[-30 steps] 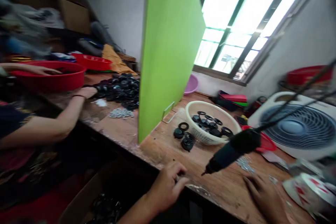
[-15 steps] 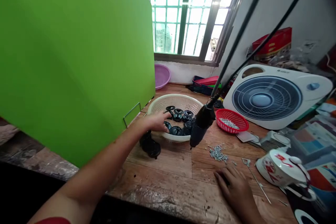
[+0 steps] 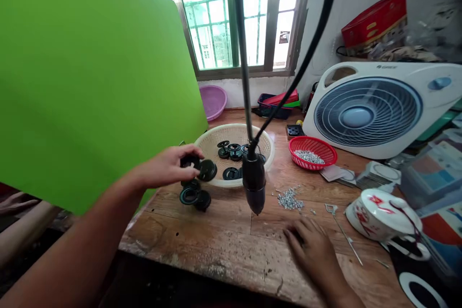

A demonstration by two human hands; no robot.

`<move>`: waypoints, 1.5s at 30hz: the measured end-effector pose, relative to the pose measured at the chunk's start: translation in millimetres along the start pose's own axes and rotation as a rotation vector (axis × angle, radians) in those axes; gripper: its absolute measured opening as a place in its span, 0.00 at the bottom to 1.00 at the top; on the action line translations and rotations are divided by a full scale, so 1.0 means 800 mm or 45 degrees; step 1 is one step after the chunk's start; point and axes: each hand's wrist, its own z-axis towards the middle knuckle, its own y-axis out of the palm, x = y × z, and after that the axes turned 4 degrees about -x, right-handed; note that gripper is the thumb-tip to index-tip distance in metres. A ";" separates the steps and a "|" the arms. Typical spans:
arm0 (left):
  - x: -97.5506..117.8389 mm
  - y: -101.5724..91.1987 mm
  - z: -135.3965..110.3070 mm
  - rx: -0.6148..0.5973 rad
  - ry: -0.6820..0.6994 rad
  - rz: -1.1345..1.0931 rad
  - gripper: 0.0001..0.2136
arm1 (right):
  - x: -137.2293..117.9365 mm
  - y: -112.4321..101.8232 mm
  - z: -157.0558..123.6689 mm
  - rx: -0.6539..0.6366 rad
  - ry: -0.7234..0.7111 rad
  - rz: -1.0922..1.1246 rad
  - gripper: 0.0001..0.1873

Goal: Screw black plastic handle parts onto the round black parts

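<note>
My left hand [image 3: 172, 166] is closed around a black round spool-like part [image 3: 208, 170], lifted at the left rim of a cream plastic basket [image 3: 235, 183]. Several similar black parts [image 3: 231, 173] lie in that basket. Just below my left hand, more black parts [image 3: 190, 195] are gathered on the table. My right hand [image 3: 306, 238] rests on the wood with nothing in it, its fingers loosely spread. A pile of small silvery screws or similar metal pieces [image 3: 289, 199] lies beyond its fingertips. Between my hands hangs a black electric screwdriver [image 3: 254, 180], tip down.
A green board [image 3: 108, 82] stands along the left, with another person's arm [image 3: 27, 231] beside it. To the right are a red basket [image 3: 331, 155] of small metal pieces, a box fan [image 3: 361, 115], a lidded enamel mug [image 3: 378, 216] and a thin metal rod [image 3: 348, 238].
My left hand has come out of the cream basket, moving left with a black part in its grip. The view has shifted; the screwdriver hangs straighter. My right hand stays on the table.
</note>
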 end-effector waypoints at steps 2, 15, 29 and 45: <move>0.009 0.018 -0.040 -0.160 0.030 -0.084 0.17 | -0.004 -0.006 -0.002 -0.004 0.027 0.003 0.11; -0.072 0.199 -0.094 -0.063 -0.202 -0.934 0.26 | -0.010 -0.014 -0.006 -0.042 0.122 0.063 0.08; -0.098 0.238 -0.080 0.133 0.425 -0.144 0.07 | -0.026 -0.012 0.000 -0.004 0.109 0.300 0.07; -0.050 0.283 -0.098 0.132 0.350 -0.096 0.05 | -0.123 0.031 -0.008 -0.196 0.000 0.773 0.07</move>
